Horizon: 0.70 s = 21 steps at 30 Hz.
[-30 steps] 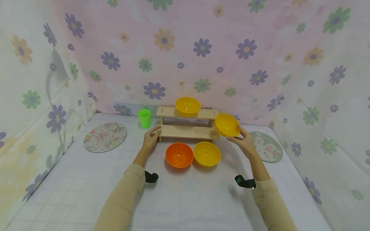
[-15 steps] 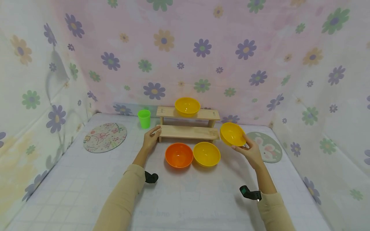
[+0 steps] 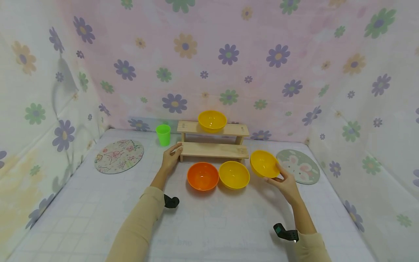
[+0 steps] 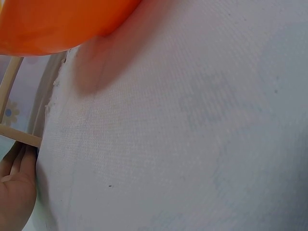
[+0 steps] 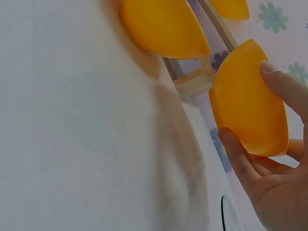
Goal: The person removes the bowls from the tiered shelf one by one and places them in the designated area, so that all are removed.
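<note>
My right hand [image 3: 285, 185] grips a yellow bowl [image 3: 263, 163] by its right side, holding it tilted above the table. In the right wrist view, thumb and fingers press opposite sides of this bowl [image 5: 250, 101]. My left hand [image 3: 171, 158] holds the left end of a two-tier wooden rack [image 3: 212, 150]; its fingertips are partly hidden in the left wrist view. A second yellow bowl [image 3: 212, 121] stands on the upper tier. In front of the rack, an orange bowl [image 3: 203, 176] and a third yellow bowl [image 3: 234, 175] sit side by side on the table.
A green cup [image 3: 163, 135] stands left of the rack. One round floral mat [image 3: 119, 156] lies at the left, and a green rabbit-patterned mat [image 3: 299, 166] lies at the right. Flower-printed cloth [image 3: 196, 72] surrounds the white-covered table [image 3: 203, 225].
My right hand has brought the gripped yellow bowl away from the rack's right end, slightly right and nearer to me, beside the front bowls. My left hand has stayed at the rack.
</note>
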Each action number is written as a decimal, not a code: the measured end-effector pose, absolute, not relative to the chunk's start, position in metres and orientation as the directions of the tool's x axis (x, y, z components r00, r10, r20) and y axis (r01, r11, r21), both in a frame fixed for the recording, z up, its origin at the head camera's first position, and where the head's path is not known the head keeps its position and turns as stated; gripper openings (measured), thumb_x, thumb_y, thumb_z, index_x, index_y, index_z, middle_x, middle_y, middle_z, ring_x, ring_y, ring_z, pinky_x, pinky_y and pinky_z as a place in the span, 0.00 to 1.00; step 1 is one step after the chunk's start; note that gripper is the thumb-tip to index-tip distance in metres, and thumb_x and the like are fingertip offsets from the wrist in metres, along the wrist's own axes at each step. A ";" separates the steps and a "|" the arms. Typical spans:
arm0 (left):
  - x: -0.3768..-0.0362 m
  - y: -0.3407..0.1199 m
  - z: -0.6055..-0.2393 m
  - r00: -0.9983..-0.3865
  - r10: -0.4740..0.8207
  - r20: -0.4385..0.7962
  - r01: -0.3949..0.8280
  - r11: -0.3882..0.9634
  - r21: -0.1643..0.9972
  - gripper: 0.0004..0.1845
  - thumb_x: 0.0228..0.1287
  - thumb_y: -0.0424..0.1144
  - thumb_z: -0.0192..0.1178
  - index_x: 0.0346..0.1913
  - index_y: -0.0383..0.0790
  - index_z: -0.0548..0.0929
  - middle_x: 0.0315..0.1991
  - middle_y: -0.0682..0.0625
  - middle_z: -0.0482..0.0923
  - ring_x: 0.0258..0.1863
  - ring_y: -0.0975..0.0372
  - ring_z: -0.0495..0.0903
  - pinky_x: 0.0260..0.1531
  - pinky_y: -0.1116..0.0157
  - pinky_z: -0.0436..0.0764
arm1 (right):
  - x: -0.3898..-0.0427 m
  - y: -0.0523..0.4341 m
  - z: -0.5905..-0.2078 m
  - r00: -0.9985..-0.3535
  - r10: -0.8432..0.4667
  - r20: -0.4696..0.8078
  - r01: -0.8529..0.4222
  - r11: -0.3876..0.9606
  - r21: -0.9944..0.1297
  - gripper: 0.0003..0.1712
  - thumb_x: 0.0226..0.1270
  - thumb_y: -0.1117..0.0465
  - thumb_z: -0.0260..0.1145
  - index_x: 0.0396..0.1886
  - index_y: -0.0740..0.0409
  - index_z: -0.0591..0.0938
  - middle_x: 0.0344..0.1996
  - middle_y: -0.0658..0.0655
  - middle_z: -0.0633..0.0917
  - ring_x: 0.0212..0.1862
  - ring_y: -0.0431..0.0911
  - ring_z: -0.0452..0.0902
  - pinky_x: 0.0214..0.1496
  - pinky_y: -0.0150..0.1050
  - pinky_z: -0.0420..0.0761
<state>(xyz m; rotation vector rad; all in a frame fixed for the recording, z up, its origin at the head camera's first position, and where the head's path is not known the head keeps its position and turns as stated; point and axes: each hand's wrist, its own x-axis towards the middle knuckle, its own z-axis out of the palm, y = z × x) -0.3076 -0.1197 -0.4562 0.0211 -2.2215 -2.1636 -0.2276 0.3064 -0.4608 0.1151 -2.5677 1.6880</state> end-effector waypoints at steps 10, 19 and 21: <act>-0.325 -0.123 -0.481 -0.998 -0.053 0.023 0.023 -0.008 1.000 0.21 0.69 0.35 0.54 0.63 0.33 0.72 0.66 0.37 0.65 0.62 0.46 0.69 0.58 0.56 0.70 | -0.217 0.308 -0.471 -0.991 -0.042 0.128 -0.134 0.387 -0.912 0.47 0.58 0.65 0.69 0.71 0.70 0.53 0.70 0.71 0.56 0.59 0.63 0.67 0.46 0.20 0.74; -0.328 -0.122 -0.488 -0.997 -0.070 0.033 0.031 0.031 0.999 0.21 0.69 0.38 0.54 0.63 0.36 0.72 0.66 0.39 0.66 0.61 0.48 0.70 0.58 0.56 0.70 | -0.214 0.309 -0.477 -0.998 -0.021 0.052 -0.056 0.459 -0.886 0.49 0.57 0.60 0.71 0.71 0.68 0.54 0.69 0.70 0.59 0.55 0.62 0.73 0.47 0.21 0.74; -0.328 -0.122 -0.488 -0.997 -0.072 0.028 0.026 0.034 0.999 0.21 0.69 0.39 0.54 0.63 0.36 0.73 0.66 0.39 0.65 0.61 0.48 0.70 0.58 0.55 0.70 | -0.212 0.309 -0.478 -0.999 -0.016 0.034 -0.037 0.473 -0.880 0.49 0.57 0.58 0.71 0.71 0.68 0.54 0.69 0.70 0.58 0.55 0.62 0.74 0.48 0.22 0.74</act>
